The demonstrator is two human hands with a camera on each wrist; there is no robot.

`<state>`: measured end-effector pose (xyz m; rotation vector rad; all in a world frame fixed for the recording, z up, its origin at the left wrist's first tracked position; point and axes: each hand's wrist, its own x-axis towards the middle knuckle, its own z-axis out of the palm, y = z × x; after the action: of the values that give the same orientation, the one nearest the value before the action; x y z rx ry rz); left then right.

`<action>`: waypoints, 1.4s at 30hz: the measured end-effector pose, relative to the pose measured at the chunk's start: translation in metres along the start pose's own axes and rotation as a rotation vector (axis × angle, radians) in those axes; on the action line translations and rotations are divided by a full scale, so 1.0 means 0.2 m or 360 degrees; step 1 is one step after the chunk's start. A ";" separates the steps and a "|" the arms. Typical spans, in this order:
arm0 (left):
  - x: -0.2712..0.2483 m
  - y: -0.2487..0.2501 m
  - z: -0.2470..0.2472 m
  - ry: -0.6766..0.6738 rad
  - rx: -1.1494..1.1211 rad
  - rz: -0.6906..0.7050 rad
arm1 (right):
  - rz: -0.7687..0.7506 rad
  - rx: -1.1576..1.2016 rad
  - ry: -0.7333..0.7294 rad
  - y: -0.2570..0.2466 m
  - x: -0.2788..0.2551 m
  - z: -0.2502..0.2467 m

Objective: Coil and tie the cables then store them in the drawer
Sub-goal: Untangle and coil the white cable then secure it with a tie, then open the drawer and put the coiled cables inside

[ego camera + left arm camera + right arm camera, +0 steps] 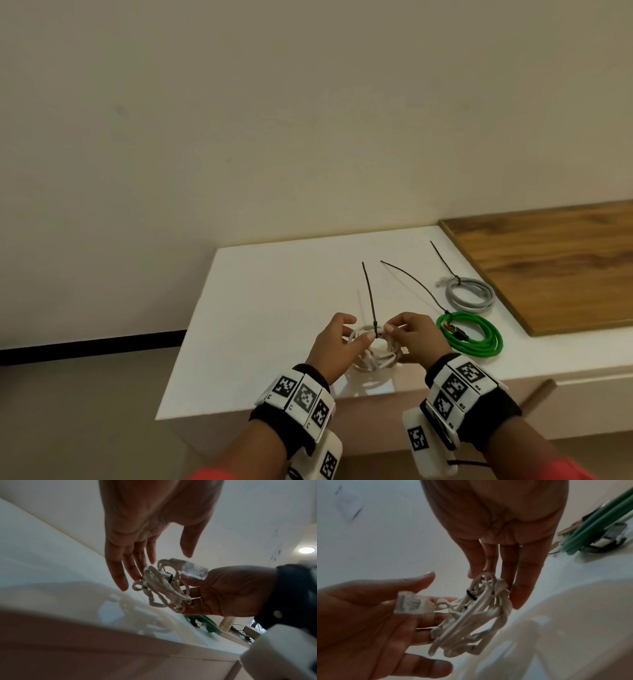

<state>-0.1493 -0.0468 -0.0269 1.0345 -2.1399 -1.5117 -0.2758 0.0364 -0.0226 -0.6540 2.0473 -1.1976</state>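
Note:
A white coiled cable [376,359] is lifted just above the white table [274,325] near its front edge, between both hands. A black zip tie [370,294] circles the coil, and its long tail sticks up. My right hand [388,329] pinches the coil right beside the tie's head. My left hand [356,330] keeps its fingers straight, touching the coil's left side with the thumb apart. In the left wrist view the coil [164,592] shows a clear plug [193,570]. In the right wrist view the plug [410,603] sticks out over my left palm.
A green coil [476,351] and a grey coil [469,306] lie tied to the right, each with a black tie tail pointing away. A wooden board [555,267] covers the table's right part. The wall stands close behind, and the floor drops off at left.

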 end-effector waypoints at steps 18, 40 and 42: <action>-0.17 -0.16 -0.13 0.0495 0.0372 0.0320 | -0.0610 -0.0540 0.0148 -0.03 -0.16 -0.11; -0.61 -0.88 -0.62 0.0995 -0.0117 -0.0540 | -0.0986 -0.1938 -0.0920 0.21 -0.45 0.19; -0.59 -0.90 -0.64 0.0992 -0.0223 -0.0516 | -0.0985 -0.1935 -0.0946 0.21 -0.43 0.19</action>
<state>0.0791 -0.0799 -0.1253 1.5992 -1.4684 -1.2154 -0.1937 0.0952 -0.0489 -2.0074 1.8826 0.1970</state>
